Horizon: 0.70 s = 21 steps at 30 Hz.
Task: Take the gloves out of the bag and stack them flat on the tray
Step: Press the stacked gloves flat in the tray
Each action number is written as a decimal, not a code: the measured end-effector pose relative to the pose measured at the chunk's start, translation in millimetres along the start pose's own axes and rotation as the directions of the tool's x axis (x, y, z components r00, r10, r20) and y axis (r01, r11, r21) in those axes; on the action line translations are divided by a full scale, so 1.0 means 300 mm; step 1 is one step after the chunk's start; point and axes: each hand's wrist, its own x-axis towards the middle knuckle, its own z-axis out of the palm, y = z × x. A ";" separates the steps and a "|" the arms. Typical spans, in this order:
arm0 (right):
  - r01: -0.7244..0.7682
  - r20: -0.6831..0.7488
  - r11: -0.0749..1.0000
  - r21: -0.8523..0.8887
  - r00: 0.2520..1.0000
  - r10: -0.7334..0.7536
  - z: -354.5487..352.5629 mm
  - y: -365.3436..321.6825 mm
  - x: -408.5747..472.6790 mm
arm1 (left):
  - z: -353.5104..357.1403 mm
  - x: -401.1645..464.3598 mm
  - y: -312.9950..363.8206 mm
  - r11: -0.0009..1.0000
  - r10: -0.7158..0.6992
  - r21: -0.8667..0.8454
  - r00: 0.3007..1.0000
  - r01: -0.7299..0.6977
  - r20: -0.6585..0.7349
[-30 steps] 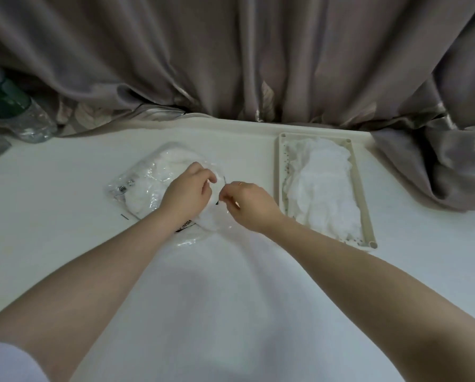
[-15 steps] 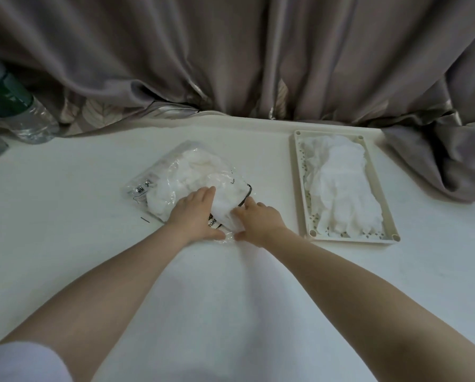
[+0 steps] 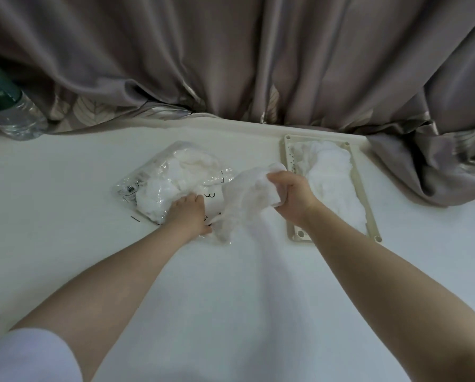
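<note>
My right hand (image 3: 291,193) is raised a little above the white table (image 3: 65,205), fingers curled tight round the cuff end of a white glove (image 3: 244,199). The glove hangs from that grip down and to the left, its lower end reaching the near corner of the clear plastic bag (image 3: 173,177); whether that end is fully out of the bag mouth I cannot tell, as white cloth and clear film blur together there. My right forearm runs in from the lower right and crosses the near left corner of the tray (image 3: 364,199).

My left hand (image 3: 188,213) lies palm down on the near end of the bag, fingers fairly straight and pressing it to the table, gripping nothing that I can see. The left forearm comes in from the lower left, with a white sleeve (image 3: 24,357) at the frame edge.

The bag lies flat at table centre, with more white gloves bunched inside. The beige tray sits to its right, apart from it, holding a pile of white gloves (image 3: 332,183) laid lengthwise.

A grey-brown curtain (image 3: 231,56) hangs behind the table. A plastic bottle (image 3: 7,106) lies at far left.
</note>
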 end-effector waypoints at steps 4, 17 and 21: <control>-0.105 0.097 0.994 0.018 0.990 0.103 -0.083 -0.056 -0.066 | -0.065 -0.020 0.083 0.976 0.071 -0.190 0.982 -0.104 -0.176; -0.023 0.332 0.988 0.150 0.943 -0.028 -0.319 -0.177 -0.263 | -0.237 -0.174 0.472 0.218 0.375 -0.952 0.919 -0.213 -0.120; 0.031 0.327 0.992 0.123 0.942 -0.071 -0.400 -0.225 -0.298 | -0.255 -0.181 0.517 0.293 0.409 -0.912 0.899 -0.288 -0.153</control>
